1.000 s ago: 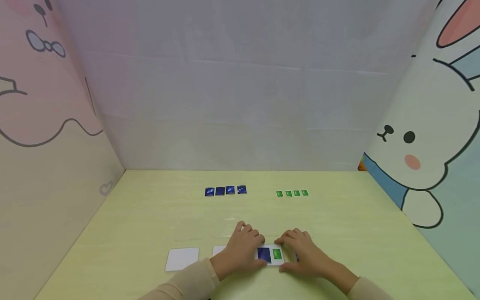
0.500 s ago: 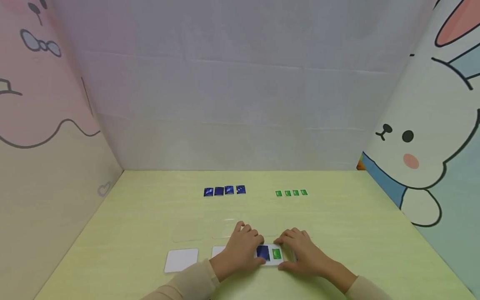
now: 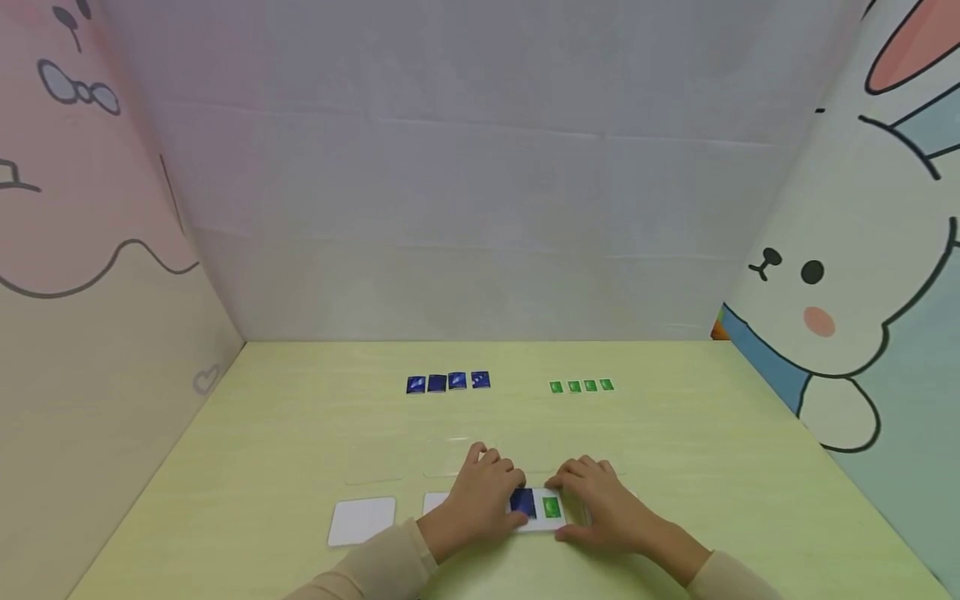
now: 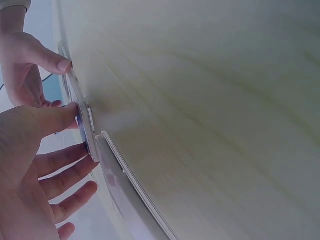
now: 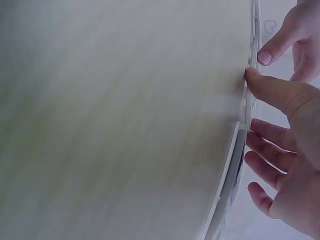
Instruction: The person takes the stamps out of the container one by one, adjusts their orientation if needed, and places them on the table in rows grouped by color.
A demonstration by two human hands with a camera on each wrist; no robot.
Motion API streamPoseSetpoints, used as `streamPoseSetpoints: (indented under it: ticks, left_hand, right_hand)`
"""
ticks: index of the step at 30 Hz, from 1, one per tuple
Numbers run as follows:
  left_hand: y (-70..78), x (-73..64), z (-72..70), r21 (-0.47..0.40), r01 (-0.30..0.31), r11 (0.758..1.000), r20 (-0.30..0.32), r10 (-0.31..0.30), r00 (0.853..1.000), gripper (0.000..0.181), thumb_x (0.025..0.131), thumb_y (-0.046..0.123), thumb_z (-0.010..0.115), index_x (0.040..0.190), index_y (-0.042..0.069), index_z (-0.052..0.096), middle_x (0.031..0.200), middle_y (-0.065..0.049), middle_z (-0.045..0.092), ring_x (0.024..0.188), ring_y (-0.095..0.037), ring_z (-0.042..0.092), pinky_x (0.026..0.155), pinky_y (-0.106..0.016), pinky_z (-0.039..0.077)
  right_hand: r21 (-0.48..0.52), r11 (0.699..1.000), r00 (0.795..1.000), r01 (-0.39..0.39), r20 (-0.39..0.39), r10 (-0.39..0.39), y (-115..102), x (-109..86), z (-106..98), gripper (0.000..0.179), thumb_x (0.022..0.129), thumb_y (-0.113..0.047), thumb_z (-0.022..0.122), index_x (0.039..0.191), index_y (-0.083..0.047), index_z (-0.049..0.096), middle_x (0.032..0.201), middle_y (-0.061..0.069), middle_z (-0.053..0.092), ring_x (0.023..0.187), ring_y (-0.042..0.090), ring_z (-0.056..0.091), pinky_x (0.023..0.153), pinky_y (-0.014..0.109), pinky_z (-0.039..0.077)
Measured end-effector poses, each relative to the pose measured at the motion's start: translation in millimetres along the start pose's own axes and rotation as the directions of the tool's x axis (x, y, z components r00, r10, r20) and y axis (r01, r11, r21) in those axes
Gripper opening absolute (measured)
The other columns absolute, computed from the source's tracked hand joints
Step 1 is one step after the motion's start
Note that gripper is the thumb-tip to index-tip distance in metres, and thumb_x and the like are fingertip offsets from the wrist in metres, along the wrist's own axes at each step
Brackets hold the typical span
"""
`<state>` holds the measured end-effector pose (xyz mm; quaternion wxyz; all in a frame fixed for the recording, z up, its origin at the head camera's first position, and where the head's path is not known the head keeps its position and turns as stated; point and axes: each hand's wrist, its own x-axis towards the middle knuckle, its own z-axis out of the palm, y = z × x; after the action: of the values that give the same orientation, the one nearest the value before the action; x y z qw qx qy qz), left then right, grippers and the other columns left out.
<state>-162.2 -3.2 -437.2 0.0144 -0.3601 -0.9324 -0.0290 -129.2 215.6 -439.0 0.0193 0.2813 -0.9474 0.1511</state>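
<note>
A white rounded card [image 3: 534, 525] lies flat between my hands in the head view, with a dark blue picture card [image 3: 523, 502] and a smaller green one [image 3: 551, 507] on its face. My left hand [image 3: 482, 497] pinches the blue picture card between thumb and fingertips at its near and far edges. Across the right end of the white card, my right hand [image 3: 603, 503] grips its near and far edges, thumb nearest me. In the left wrist view, blue shows between the left thumb [image 4: 65, 119] and fingers. The right thumb [image 5: 262, 86] presses the edge in the right wrist view.
White cards lie to the left, one bare [image 3: 362, 522] and one partly covered [image 3: 435, 502] by my left hand. Clear sheets [image 3: 375, 460] form a row behind. Farther back are several blue picture cards [image 3: 437, 383] and several green ones [image 3: 574, 387].
The blue picture card has shifted slightly left on the white card, widening its gap to the green one. Both hands keep nearly the same places; the whole view drifts a little.
</note>
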Motion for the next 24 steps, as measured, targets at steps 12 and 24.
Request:
streamPoseSetpoints:
  ticks: [12, 24]
  left_hand:
    - [1.5, -1.3, -1.5, 0.003, 0.01, 1.0, -0.018, -0.01, 1.0, 0.041, 0.079, 0.055, 0.069, 0.106, 0.024, 0.068, 0.101, 0.008, 0.068, 0.099, -0.013, 0.057, 0.103, -0.041, 0.035]
    - [2.7, -5.2, -4.1, 0.013, 0.061, 0.998, -0.04, -0.061, 0.997, 0.041, 0.079, 0.053, 0.07, 0.106, 0.021, 0.068, 0.101, 0.005, 0.069, 0.098, -0.016, 0.056, 0.1, -0.042, 0.035]
  right_hand:
    - [-0.053, 0.999, 1.0, 0.013, 0.013, -0.013, -5.2, 2.1, -3.7, 0.047, 0.075, -0.044, 0.077, 0.112, -0.019, 0.063, 0.11, -0.008, 0.062, 0.101, 0.011, 0.051, 0.083, 0.036, 0.032]
    - [-0.074, 0.997, 1.0, -0.015, 0.011, 0.016, -13.3, 3.5, -5.6, 0.048, 0.072, -0.039, 0.08, 0.111, -0.017, 0.063, 0.111, -0.006, 0.063, 0.1, 0.013, 0.052, 0.082, 0.039, 0.033]
